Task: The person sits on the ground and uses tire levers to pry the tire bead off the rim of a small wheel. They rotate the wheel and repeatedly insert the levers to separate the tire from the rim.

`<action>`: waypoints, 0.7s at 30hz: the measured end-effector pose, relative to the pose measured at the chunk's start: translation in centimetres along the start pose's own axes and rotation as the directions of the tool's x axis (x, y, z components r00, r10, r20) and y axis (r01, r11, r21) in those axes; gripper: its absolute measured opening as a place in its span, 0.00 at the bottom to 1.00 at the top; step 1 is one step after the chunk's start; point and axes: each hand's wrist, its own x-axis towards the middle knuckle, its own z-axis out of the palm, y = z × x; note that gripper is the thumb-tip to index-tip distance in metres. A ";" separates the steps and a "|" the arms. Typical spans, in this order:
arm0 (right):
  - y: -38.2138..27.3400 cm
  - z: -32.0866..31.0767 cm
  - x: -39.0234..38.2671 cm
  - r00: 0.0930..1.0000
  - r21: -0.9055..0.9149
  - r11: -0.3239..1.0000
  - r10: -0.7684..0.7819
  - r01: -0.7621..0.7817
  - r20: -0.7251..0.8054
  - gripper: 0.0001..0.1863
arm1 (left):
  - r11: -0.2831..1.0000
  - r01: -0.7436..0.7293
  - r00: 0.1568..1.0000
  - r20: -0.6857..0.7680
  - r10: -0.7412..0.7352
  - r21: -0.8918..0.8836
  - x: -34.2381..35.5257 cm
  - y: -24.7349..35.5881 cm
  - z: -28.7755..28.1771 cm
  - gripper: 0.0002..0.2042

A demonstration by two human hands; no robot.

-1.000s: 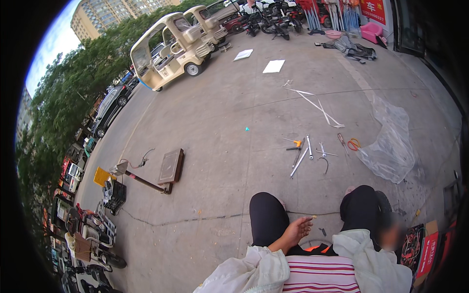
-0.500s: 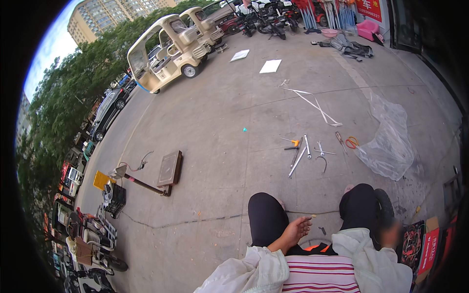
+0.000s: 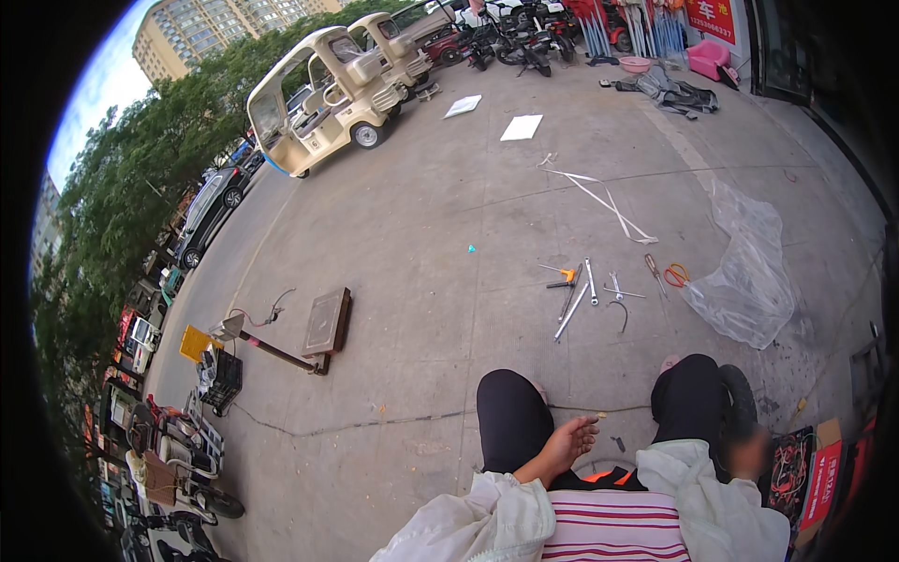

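Note:
My left hand (image 3: pixel 568 446) rests palm-in beside my left knee, its fingers loosely bent and holding nothing. Over by my right knee, my right hand (image 3: pixel 747 457) is blurred, so its fingers cannot be made out. It is close to a black tyre (image 3: pixel 740 398) standing beside my right leg. Between my legs, something black and orange (image 3: pixel 613 476) shows in part below a grey curved rim. A small dark piece (image 3: pixel 617 442) lies on the ground there.
Ahead lie an orange-handled tool (image 3: pixel 566 277), a wrench (image 3: pixel 590 282), a screwdriver (image 3: pixel 654 273), orange-handled scissors (image 3: pixel 676 274) and clear plastic sheeting (image 3: pixel 749 281). A platform scale (image 3: pixel 326 323) stands left; a red box of cables (image 3: pixel 822 482) sits right. Cream three-wheelers (image 3: pixel 328 94) are parked beyond.
The view has shifted very slightly. Neither hand has visibly moved, and the things on the ground lie where they were.

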 end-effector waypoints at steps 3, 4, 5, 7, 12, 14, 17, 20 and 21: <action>0.5 0.5 -0.2 1.000 -0.004 1.000 0.009 -0.009 -0.004 0.25 | 1.000 -0.001 1.000 0.000 0.001 0.002 0.0 0.0 0.0 0.18; 0.4 0.5 -0.3 1.000 0.005 1.000 0.005 -0.005 -0.023 0.24 | 1.000 0.000 1.000 -0.002 0.001 0.004 0.0 0.0 0.0 0.18; 0.3 0.4 -0.3 0.999 0.012 1.000 0.002 -0.002 -0.033 0.23 | 1.000 0.002 1.000 -0.003 -0.002 0.005 0.0 -0.1 0.0 0.18; -0.4 -0.4 -0.1 0.998 0.003 1.000 -0.026 0.026 -0.063 0.22 | 1.000 0.002 1.000 -0.004 -0.002 0.006 0.0 -0.1 0.0 0.18; -3.3 -3.9 0.4 0.993 0.095 0.994 0.050 -0.061 0.110 0.20 | 1.000 0.003 1.000 -0.003 -0.003 0.010 0.1 -0.1 0.0 0.18; -4.0 -4.4 0.4 0.997 0.090 0.994 0.052 -0.057 0.065 0.20 | 1.000 0.003 1.000 0.001 -0.004 0.012 0.1 -0.1 0.0 0.18; -3.6 -3.7 0.4 0.997 0.069 0.996 0.053 -0.058 0.062 0.20 | 1.000 0.011 1.000 -0.007 -0.011 0.004 0.1 -0.1 0.0 0.18; -2.4 -2.2 0.5 0.994 -0.045 0.997 -0.069 0.066 -0.084 0.19 | 1.000 0.006 1.000 0.000 -0.006 0.016 0.2 -0.1 0.0 0.19; -2.2 -2.0 0.5 0.993 -0.109 0.991 -0.083 0.073 -0.089 0.19 | 1.000 0.007 1.000 0.000 -0.007 0.016 0.2 -0.1 0.0 0.18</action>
